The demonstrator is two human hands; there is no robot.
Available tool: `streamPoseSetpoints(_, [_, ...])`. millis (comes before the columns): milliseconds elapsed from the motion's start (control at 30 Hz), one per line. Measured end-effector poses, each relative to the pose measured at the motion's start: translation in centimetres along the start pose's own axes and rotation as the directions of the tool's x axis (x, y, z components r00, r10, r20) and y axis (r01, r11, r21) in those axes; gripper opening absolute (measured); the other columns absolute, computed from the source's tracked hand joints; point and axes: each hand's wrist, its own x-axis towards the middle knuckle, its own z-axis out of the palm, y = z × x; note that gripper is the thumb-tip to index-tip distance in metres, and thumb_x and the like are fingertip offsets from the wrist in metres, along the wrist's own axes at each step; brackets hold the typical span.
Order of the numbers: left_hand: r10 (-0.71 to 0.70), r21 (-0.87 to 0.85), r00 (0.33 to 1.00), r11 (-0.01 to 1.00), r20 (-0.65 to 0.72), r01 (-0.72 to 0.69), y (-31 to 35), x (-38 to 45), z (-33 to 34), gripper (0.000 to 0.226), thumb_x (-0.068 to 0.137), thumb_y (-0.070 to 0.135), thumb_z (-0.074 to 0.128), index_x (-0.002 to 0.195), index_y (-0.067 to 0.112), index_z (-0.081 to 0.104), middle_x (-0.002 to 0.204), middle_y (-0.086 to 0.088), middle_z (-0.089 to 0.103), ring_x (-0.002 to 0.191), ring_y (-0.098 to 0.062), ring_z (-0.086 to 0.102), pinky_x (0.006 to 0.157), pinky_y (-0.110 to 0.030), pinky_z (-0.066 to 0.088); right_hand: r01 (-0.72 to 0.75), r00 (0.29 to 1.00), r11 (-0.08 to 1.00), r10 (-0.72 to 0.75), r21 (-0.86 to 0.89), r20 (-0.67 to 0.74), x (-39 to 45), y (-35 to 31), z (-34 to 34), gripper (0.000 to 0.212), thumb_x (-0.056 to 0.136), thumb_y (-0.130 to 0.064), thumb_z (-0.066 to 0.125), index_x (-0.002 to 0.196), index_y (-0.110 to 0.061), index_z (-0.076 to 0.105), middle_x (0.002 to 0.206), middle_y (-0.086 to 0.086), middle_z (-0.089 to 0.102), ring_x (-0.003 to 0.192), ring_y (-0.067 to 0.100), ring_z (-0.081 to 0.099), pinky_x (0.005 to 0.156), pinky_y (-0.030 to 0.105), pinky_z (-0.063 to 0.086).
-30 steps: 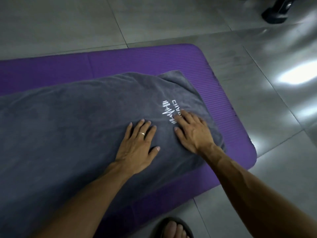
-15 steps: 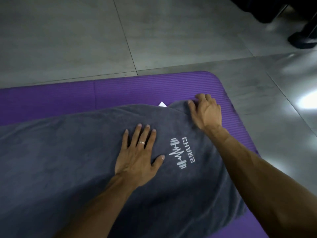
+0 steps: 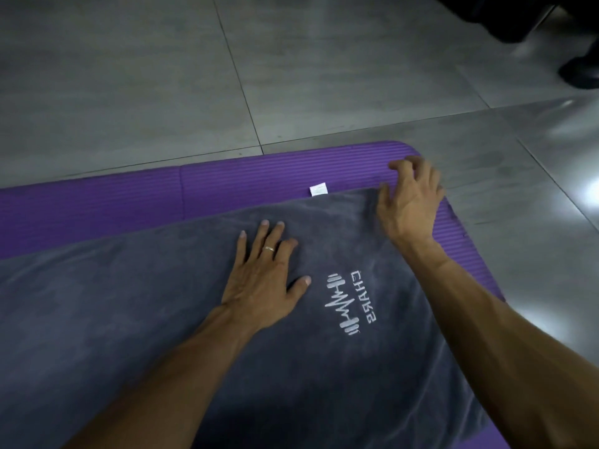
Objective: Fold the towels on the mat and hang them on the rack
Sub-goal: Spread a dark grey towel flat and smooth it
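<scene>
The purple mat [image 3: 246, 179] carries a single grey towel [image 3: 129, 303], which is spread flat over most of it from the left edge of the frame to the right of centre. A ribbed purple strip stays bare along the top and down the right side. Both mat and towel run out of the picture at the left and at the bottom, so I cannot see how far either goes. A small white tag [image 3: 318, 190] pokes out from the towel's top edge onto the mat. Near the middle right a pale embroidered logo [image 3: 348, 306] sits on the cloth, its letters turned sideways and hard to read.

My left hand [image 3: 264, 280] lies palm down on the towel at the centre of the frame, fingers straight and spread, a ring [image 3: 268, 249] on one finger, pressing the cloth flat. My right hand [image 3: 410, 202] is at the towel's upper right corner, fingers loosely bent and apart; the thumb touches the towel's edge, while the other fingertips reach over the mat beyond it. It holds nothing that I can see.

In the upper right corner of the frame, dark shapes on the grey tiled floor [image 3: 129, 76] are too dim to identify.
</scene>
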Motion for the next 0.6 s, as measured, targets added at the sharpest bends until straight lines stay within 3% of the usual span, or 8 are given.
streamPoseSetpoints(67, [-0.035, 0.073, 0.999, 0.997, 0.024, 0.033, -0.3, 0.3, 0.4, 0.093, 0.083, 0.074, 0.017, 0.154, 0.017, -0.001, 0.161, -0.004, -0.016, 0.145, -0.023, -0.024, 0.116, -0.051, -0.016, 0.258, 0.966, 0.966, -0.258, 0.026, 0.003, -1.9, -1.8, 0.3, 0.032, 0.089, -0.023, 0.052, 0.115, -0.008, 0.060, 0.124, 0.017, 0.056, 0.109, 0.037, 0.053, 0.087, 0.048, 0.044])
streamPoseSetpoints(133, [-0.039, 0.126, 0.999, 0.991, 0.027, 0.036, -0.4, 0.4, 0.8, 0.098, 0.076, 0.076, 0.003, 0.153, 0.016, -0.010, 0.160, -0.005, -0.021, 0.144, -0.025, -0.028, 0.116, -0.052, -0.016, 0.568, 0.758, 0.811, -0.582, 0.140, 0.295, -4.4, -3.1, 1.3, 0.046, 0.095, -0.037, 0.039, 0.132, -0.014, 0.054, 0.138, 0.013, 0.052, 0.124, 0.033, 0.050, 0.099, 0.051, 0.041])
streamPoseSetpoints(167, [-0.038, 0.135, 0.999, 0.990, 0.037, 0.032, -0.5, 0.4, 0.8, 0.099, 0.075, 0.075, 0.000, 0.153, 0.016, -0.012, 0.160, -0.006, -0.021, 0.144, -0.025, -0.028, 0.116, -0.053, -0.015, 0.634, 0.638, 0.761, -0.614, 0.135, 0.465, -5.1, -2.9, 1.6, 0.056, 0.096, -0.048, 0.028, 0.143, -0.021, 0.042, 0.150, 0.008, 0.040, 0.137, 0.029, 0.038, 0.109, 0.052, 0.033])
streamPoseSetpoints(200, [-0.036, 0.139, 0.998, 0.990, 0.049, 0.029, -0.4, 0.4, 0.7, 0.098, 0.075, 0.075, 0.000, 0.152, 0.016, -0.013, 0.160, -0.006, -0.022, 0.144, -0.025, -0.028, 0.116, -0.053, -0.015, 0.624, 0.605, 0.776, -0.554, 0.091, 0.573, -4.6, -1.9, 1.9, 0.065, 0.095, -0.057, 0.017, 0.151, -0.027, 0.028, 0.159, 0.003, 0.025, 0.146, 0.024, 0.022, 0.116, 0.054, 0.021])
streamPoseSetpoints(267, [-0.037, 0.129, 0.997, 0.991, 0.062, 0.029, -0.4, 0.4, 0.6, 0.097, 0.077, 0.076, 0.004, 0.152, 0.017, -0.015, 0.159, -0.005, -0.023, 0.144, -0.025, -0.028, 0.116, -0.053, -0.015, 0.440, 0.722, 0.893, -0.285, -0.100, 0.631, -1.9, 0.7, 2.4, 0.071, 0.091, -0.066, 0.007, 0.154, -0.032, 0.006, 0.163, -0.004, 0.003, 0.150, 0.018, 0.001, 0.118, 0.056, 0.003])
streamPoseSetpoints(367, [-0.072, 0.120, 0.991, 0.991, 0.109, 0.058, -0.2, 0.6, 0.1, 0.094, 0.084, 0.075, 0.016, 0.152, 0.018, -0.016, 0.159, -0.004, -0.025, 0.143, -0.025, -0.030, 0.115, -0.054, -0.016, 0.259, 0.790, 0.924, -0.035, -0.281, 0.612, 1.3, 2.5, 1.6, 0.067, 0.097, -0.059, 0.013, 0.155, -0.027, 0.006, 0.163, 0.002, 0.002, 0.150, 0.023, 0.000, 0.117, 0.056, -0.001])
streamPoseSetpoints(467, [-0.056, 0.094, 0.998, 0.994, 0.037, 0.053, 0.8, 0.1, -0.5, 0.085, 0.092, 0.064, 0.024, 0.153, 0.012, -0.004, 0.161, -0.008, -0.014, 0.146, -0.028, -0.020, 0.115, -0.055, -0.015, 0.314, 0.846, 0.938, -0.205, -0.149, 0.492, -2.1, 0.2, -0.5, 0.068, 0.095, -0.050, 0.015, 0.151, -0.013, 0.025, 0.160, 0.012, 0.018, 0.148, 0.030, 0.014, 0.118, 0.054, 0.012])
streamPoseSetpoints(600, [0.183, -0.034, 0.979, 0.982, -0.087, -0.187, 4.0, -3.7, 1.5, 0.067, 0.091, 0.048, 0.033, 0.145, 0.010, 0.039, 0.154, -0.007, 0.034, 0.144, -0.026, 0.028, 0.117, -0.055, 0.014, 0.370, 0.800, 0.928, -0.342, 0.042, 0.492, -12.8, 0.2, -2.7, 0.060, 0.095, -0.045, 0.030, 0.143, -0.010, 0.043, 0.152, 0.008, 0.038, 0.140, 0.025, 0.036, 0.110, 0.053, 0.034])
